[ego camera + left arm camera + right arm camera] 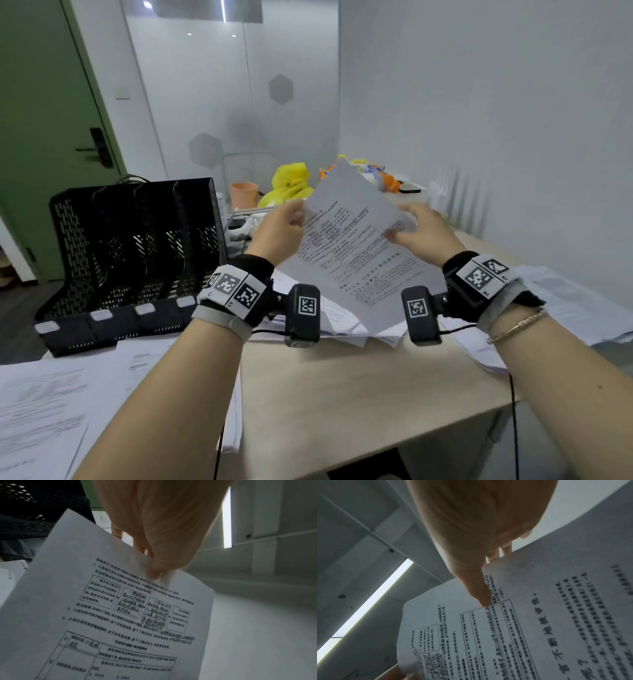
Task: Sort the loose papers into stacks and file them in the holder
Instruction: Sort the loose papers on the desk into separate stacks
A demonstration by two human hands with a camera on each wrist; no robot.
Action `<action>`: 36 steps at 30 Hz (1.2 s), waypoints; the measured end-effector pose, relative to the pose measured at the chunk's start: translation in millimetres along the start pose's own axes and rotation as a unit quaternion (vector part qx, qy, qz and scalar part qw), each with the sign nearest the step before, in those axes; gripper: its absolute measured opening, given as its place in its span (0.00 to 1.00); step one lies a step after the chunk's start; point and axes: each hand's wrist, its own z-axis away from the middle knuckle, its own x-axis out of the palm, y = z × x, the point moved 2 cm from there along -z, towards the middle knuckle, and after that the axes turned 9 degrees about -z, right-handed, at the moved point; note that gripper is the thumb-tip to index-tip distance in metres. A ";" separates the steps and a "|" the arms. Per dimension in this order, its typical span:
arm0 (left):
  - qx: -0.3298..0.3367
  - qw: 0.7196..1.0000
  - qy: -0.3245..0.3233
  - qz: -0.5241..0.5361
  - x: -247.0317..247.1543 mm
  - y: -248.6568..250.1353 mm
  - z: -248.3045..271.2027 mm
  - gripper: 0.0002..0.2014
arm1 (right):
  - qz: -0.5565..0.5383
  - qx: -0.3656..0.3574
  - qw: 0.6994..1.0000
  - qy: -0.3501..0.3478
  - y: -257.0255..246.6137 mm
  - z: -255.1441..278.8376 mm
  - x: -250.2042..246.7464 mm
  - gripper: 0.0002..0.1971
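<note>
I hold printed sheets (356, 253) tilted up above the desk with both hands. My left hand (284, 228) pinches their left edge, thumb on the printed face (154, 573) and fingers behind. My right hand (416, 229) pinches the right edge, thumb on the text (483, 599); the right wrist view shows a second sheet (590, 547) behind the front one. A black mesh file holder (137, 253) with several upright slots stands at the left of the desk. Loose papers (346, 325) lie in a heap under the held sheets.
More paper stacks lie at the front left (61, 404) and at the right (568, 308) of the beige desk (342, 394). Behind are a yellow bag (291, 180), an orange cup (243, 195) and toys (380, 174). A green door (41, 120) is at left.
</note>
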 end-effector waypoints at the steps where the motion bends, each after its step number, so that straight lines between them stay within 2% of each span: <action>1: -0.002 1.000 0.013 0.003 -5.0 3.5 0.0 0.10 | -0.023 0.005 1.000 -0.020 0.7 0.2 -0.5 0.18; 2: -0.007 0.999 0.038 0.009 -7.7 2.9 -1.7 0.06 | -0.054 0.011 0.998 -0.029 1.8 1.2 -0.4 0.13; 4: -0.053 0.990 0.130 0.011 -15.3 -0.9 -2.1 0.14 | -0.110 0.010 0.994 0.000 3.3 4.8 0.2 0.08; 6: -0.103 0.970 0.220 -0.002 -20.7 -3.9 3.3 0.21 | -0.162 0.006 0.985 0.057 5.4 9.6 -1.3 0.07; 7: -0.123 0.965 0.230 -0.011 -21.4 -4.5 7.0 0.24 | -0.184 0.001 0.980 0.082 5.5 12.3 -2.8 0.06; 10: -0.168 0.970 0.176 -0.006 -9.1 -11.8 14.1 0.27 | -0.241 0.012 0.963 0.124 5.6 20.1 -2.8 0.06; 14: -0.170 0.976 0.094 0.098 6.0 -14.9 27.9 0.14 | -0.292 0.017 0.947 0.136 0.9 25.3 9.7 0.07; 16: -0.175 0.974 0.064 0.130 6.7 -22.2 36.9 0.16 | -0.314 0.025 0.940 0.135 -4.2 26.8 21.2 0.09; 18: -0.170 0.977 0.051 0.116 2.8 -31.0 45.5 0.15 | -0.335 0.032 0.932 0.136 -9.4 27.8 31.7 0.11; 21: -0.154 0.984 0.067 0.061 -15.9 -49.6 61.3 0.10 | -0.341 0.035 0.932 0.115 -26.2 33.2 53.8 0.10; 24: -0.176 0.978 0.103 0.034 -37.4 -70.5 77.4 0.10 | -0.329 0.018 0.942 0.065 -47.9 40.7 78.8 0.08; 28: -0.220 0.963 0.157 0.003 -69.3 -102.6 103.6 0.09 | -0.310 0.019 0.950 -0.023 -80.8 49.2 124.9 0.20; 32: -0.254 0.949 0.185 -0.021 -98.1 -134.2 129.9 0.09 | -0.300 0.005 0.952 -0.055 -107.6 61.4 161.7 0.42; 33: -0.262 0.945 0.191 -0.030 -105.7 -142.2 137.0 0.09 | -0.300 -0.004 0.952 -0.065 -114.3 65.6 169.6 0.44; 34: -0.274 0.940 0.199 -0.039 -114.7 -151.4 145.5 0.09 | -0.291 -0.015 0.953 -0.080 -121.8 70.3 179.7 0.44; 36: -0.294 0.931 0.208 -0.055 -129.1 -167.5 159.1 0.09 | -0.241 -0.037 0.963 -0.116 -136.2 78.0 196.9 0.35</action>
